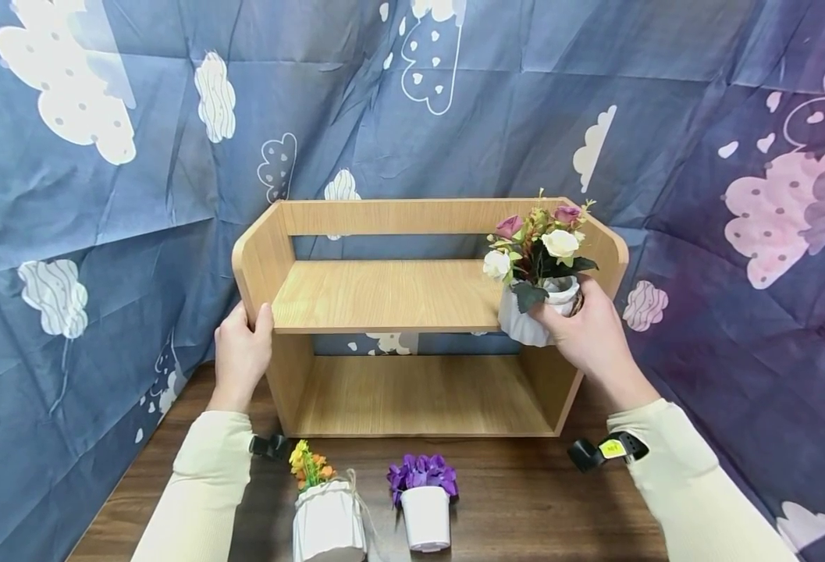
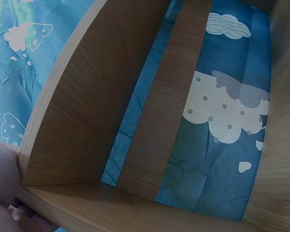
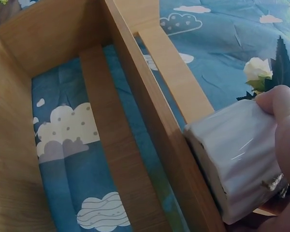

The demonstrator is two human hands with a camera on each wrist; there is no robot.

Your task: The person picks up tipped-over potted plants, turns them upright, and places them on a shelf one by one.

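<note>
White flowerpot point(image 1: 520, 318) in right hand point(image 1: 590, 334), left hand point(image 1: 240, 355) gripping shelf point(image 1: 384, 295)

A white pot point(image 1: 522, 321) of pink and white flowers point(image 1: 560, 243), blooms uppermost, is gripped by the right hand point(image 1: 593, 334) at the near right edge of an upright two-tier wooden shelf's point(image 1: 384, 295) upper board; the left hand point(image 1: 241, 353) grips its left side.

Creased blue cloth point(image 1: 363, 101) with pale clouds, purplish toward the right, hangs behind a dark wood-grain surface point(image 1: 524, 507)
</note>
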